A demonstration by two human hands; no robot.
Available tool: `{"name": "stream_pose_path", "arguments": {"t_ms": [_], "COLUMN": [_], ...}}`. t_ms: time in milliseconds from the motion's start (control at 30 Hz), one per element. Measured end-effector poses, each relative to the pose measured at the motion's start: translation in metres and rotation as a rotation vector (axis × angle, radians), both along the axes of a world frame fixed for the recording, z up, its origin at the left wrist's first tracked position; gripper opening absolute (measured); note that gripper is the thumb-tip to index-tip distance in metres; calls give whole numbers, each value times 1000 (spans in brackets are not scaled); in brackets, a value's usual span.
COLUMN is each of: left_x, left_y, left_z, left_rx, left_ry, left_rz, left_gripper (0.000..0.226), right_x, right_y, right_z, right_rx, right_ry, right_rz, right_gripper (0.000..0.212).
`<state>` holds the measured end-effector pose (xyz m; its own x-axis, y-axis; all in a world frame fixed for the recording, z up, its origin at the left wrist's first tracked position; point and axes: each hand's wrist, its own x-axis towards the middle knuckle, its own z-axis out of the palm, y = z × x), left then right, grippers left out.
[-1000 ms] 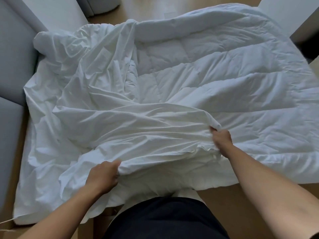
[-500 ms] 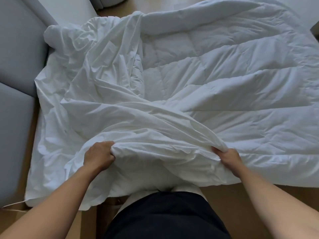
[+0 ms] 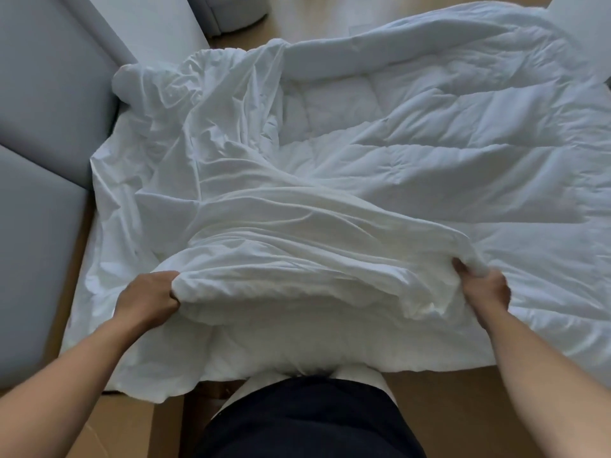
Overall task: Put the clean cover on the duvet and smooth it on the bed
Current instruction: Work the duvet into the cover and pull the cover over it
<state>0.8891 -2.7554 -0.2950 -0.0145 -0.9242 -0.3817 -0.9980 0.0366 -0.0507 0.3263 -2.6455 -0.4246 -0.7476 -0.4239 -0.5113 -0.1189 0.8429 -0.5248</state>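
Duvet (image 3: 446, 153): white, quilted, right side bare. Cover (image 3: 211, 180): white, creased, over left side; near edge bunched, gripped by left hand (image 3: 148, 300) and right hand (image 3: 484, 289).

Left grip (image 3: 148, 299) and right grip (image 3: 484, 289) are both clenched tight (backs upward), well apart.

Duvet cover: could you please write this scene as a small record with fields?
cover: white, wrinkled, spread on the left side, its near edge bunched up
duvet: white, quilted, bare on the right side
left hand: grips the bunched near edge of the cover
right hand: grips the same edge, further right
task state: cover only partly on, not yet smoothed
surroundings: grey padded panels at the left
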Motion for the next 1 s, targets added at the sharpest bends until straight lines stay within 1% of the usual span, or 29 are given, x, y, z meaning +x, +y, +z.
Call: {"name": "stream_pose_path", "arguments": {"t_ms": [33,67,100,133,167,200,233,300,333,367,433,500,533,600,633,667,733,800,900,967,1000], "left_x": [-5,-10,-14,-19,-23,-26,-29,-32,-32,-32,-32,-32,-33,-32,-32,-31,-31,-34,-42,-45,-47], "left_y": [4,8,12,16,19,23,25,25,24,22,21,21,22,22,22,22,23,26,35,39,41], "left_z": [0,0,0,-1,-2,-3,-5,-5,-4,-2,0,1,2,2,2,2,5,8,10,10,11], "left_rx": [-2,-1,4,10,16,17,17,10,6,2,-9,-22,-25,-29,-33,-34,-23,-4,17,17,21], "left_ry": [13,27,40,52,62,75,87,97,104,114,133,133,130,127,135,139,139,138,139,169,192], "left_rz": [-12,-27,-37,-43,-48,-52,-54,-52,-47,-38,-25,-22,-21,-24,-25,-24,-26,-51,-112,-97,-80], "left_gripper": [18,16,15,15,16,17,17,18,18,18,16,13,12,14,16,17,18,17,15,18,20], "right_x": [11,24,39,57,76,97,119,160,174,183,184,169,161,152,148,143,126,104,79,84,93], "right_y": [-6,-10,-14,-17,-18,-19,-21,-20,-17,-13,2,15,20,28,31,35,42,44,24,4,-5], "right_z": [-1,-2,-2,-1,2,3,7,6,-2,-12,-29,-38,-42,-45,-45,-45,-41,-35,-26,-20,-17], "right_rx": [33,53,42,-16,-109,-196,-219,-92,-15,55,212,353,374,291,261,244,236,227,223,153,71], "right_ry": [9,64,145,220,256,244,200,146,176,221,309,396,393,298,258,244,249,243,220,179,167], "right_rz": [31,84,159,264,407,586,782,1114,1202,1210,1103,1053,1053,1036,1030,1023,979,841,601,514,536], "right_gripper": [81,90,94,94,93,93,95,93,88,79,62,49,38,17,11,10,16,17,12,11,15]}}
